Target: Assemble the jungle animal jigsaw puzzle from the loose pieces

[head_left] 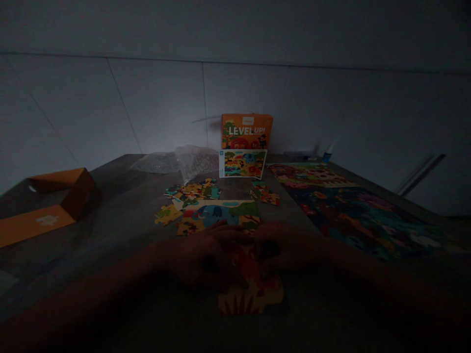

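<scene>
The picture is very dark around both hands. In front of me lies a partly joined jigsaw puzzle (213, 214) with a blue elephant. Nearer to me is a puzzle section (241, 299) with a red figure and dark spiky leaves on yellow. My left hand (208, 252) lies across the left side of it, fingers stretched toward the right. My right hand (283, 245) is bent over its right side, fingers curled onto a puzzle piece that they largely hide. Loose puzzle pieces (200, 189) are heaped behind the joined part, and a smaller group of pieces (267, 193) lies to the right.
A picture card (243, 164) leans against an orange puzzle box (246, 130) at the back. Clear plastic bags (191, 159) lie left of it. An open orange box part (69, 201) stands at far left. Finished puzzles (364, 215) cover the table's right side. Behind is a wall.
</scene>
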Action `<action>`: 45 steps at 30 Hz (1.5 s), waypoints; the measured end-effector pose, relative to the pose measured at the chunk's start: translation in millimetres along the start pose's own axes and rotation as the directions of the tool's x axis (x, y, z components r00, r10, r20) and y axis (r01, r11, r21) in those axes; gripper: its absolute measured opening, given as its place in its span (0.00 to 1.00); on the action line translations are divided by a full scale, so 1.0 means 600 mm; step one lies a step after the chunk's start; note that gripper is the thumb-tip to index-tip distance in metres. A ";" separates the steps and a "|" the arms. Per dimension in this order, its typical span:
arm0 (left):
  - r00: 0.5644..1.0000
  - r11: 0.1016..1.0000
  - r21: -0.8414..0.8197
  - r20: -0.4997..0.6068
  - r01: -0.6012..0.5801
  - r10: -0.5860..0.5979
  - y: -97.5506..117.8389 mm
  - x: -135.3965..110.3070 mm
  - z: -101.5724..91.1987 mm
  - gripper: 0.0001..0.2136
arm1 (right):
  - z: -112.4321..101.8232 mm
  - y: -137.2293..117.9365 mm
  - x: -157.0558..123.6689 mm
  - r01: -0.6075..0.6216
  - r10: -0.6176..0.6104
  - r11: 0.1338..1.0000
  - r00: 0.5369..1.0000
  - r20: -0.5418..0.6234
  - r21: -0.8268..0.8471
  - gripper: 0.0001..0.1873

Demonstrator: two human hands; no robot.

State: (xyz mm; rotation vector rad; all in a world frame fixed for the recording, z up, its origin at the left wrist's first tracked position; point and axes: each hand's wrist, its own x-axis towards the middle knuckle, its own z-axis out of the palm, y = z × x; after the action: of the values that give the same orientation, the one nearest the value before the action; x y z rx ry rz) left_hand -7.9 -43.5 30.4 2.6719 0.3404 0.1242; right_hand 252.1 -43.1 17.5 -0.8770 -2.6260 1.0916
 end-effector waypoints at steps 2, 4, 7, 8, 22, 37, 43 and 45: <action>1.000 1.000 0.001 -0.003 0.006 -0.006 0.001 0.000 0.000 0.14 | 0.001 0.001 0.000 -0.008 0.008 1.000 1.000 0.009 0.014 0.16; 1.000 1.000 -0.002 -0.011 0.001 -0.001 0.001 0.000 0.001 0.14 | 0.001 0.002 0.000 -0.013 0.013 1.000 1.000 0.010 0.015 0.16; 1.000 1.000 -0.010 -0.019 -0.011 0.011 0.001 0.000 0.001 0.15 | 0.001 0.002 0.001 -0.016 0.016 1.000 1.000 0.003 -0.010 0.16; 1.000 1.000 -0.011 -0.019 -0.010 0.010 0.002 0.000 0.001 0.15 | 0.001 0.002 0.001 -0.017 0.017 1.000 1.000 0.004 -0.023 0.15; 0.999 1.000 0.021 0.046 0.021 -0.022 0.003 0.005 -0.003 0.26 | -0.003 -0.006 0.003 -0.027 0.027 0.999 0.999 0.026 -0.024 0.16; 0.957 0.969 0.106 -0.215 0.222 -0.196 -0.019 0.003 0.011 0.16 | 0.001 -0.008 0.003 -0.085 0.076 0.988 0.994 -0.072 -0.125 0.05; 0.725 0.732 0.216 -0.474 0.646 -0.500 -0.061 -0.002 0.025 0.18 | 0.000 -0.010 0.002 0.058 -0.078 0.979 0.993 -0.094 -0.197 0.03; 0.674 0.667 0.228 -0.497 0.710 -0.547 -0.068 -0.004 0.027 0.18 | 0.001 -0.011 0.002 0.125 -0.142 0.969 0.987 -0.068 -0.214 0.05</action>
State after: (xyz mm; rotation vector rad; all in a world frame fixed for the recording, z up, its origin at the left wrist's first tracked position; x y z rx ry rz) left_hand -17.0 -15.6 -1.9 2.7030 1.5916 0.4037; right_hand 247.8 -46.3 21.5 -0.7504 -2.7196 0.7406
